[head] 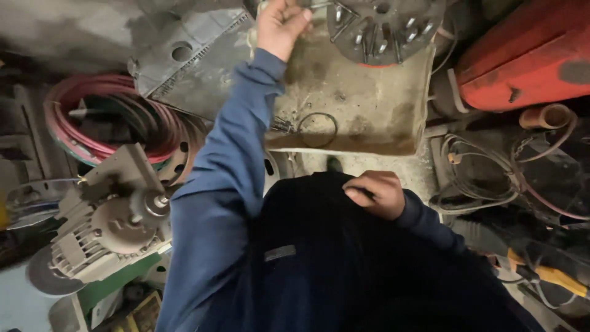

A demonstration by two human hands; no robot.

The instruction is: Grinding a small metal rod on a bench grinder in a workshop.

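Cluttered workshop floor lies below. Nearest, the right hand [376,193] rests on the dark blue garment, fingers curled together, pinching nothing visible. Farther off, the left hand [279,26] has its fingers closed around something unclear, just beside the round grey metal disc with bolts [384,27] on the dirty beige tray [362,104].

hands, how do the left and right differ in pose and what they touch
The left hand is stretched far forward and closed in a fist at the edge of the dirty tray, near the round metal disc with bolts. The right hand stays close to the body, curled against the dark garment. Both wear blue sleeves.
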